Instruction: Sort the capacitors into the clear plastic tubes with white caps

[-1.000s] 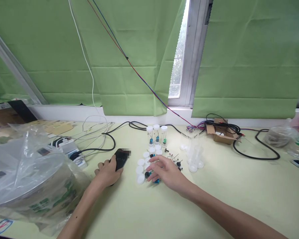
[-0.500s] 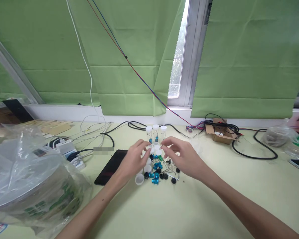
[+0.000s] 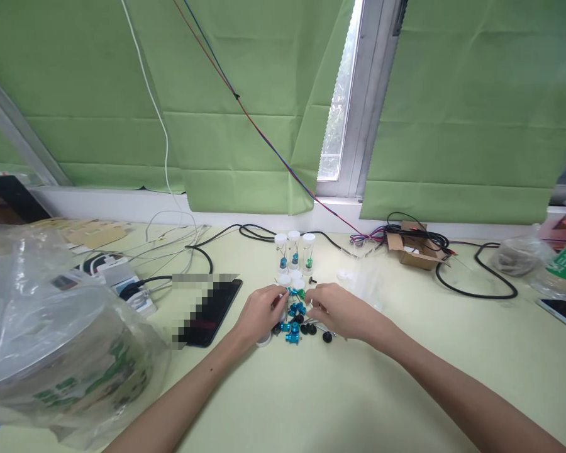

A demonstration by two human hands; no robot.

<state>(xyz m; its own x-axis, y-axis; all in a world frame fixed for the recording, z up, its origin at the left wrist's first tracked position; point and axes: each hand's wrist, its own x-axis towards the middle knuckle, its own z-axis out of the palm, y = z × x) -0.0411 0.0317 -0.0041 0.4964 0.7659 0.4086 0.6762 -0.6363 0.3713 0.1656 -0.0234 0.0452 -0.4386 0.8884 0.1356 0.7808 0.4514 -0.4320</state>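
A heap of small blue, black and green parts (image 3: pixel 296 318) with white caps lies on the pale green table (image 3: pixel 358 390). My left hand (image 3: pixel 260 312) rests at the heap's left side, fingers curled and pinched on a small piece I cannot make out. At the heap's right side my right hand (image 3: pixel 339 309) also has its fingertips pinched. Three upright clear vials with white caps (image 3: pixel 294 250) stand just behind the heap. A black phone (image 3: pixel 212 311) lies flat to the left of my left hand.
A large clear plastic bag over a round tin (image 3: pixel 51 352) fills the left. Black and white cables (image 3: pixel 188 251) run along the back. Empty clear tubes (image 3: pixel 365 277), a small cardboard box (image 3: pixel 412 251), another bag (image 3: pixel 519 255) and a second phone (image 3: pixel 563 311) lie to the right.
My left hand let go of the black phone, which now lies flat, and joined my right hand at the heap. Both hands then came lower and nearer, onto the small parts.
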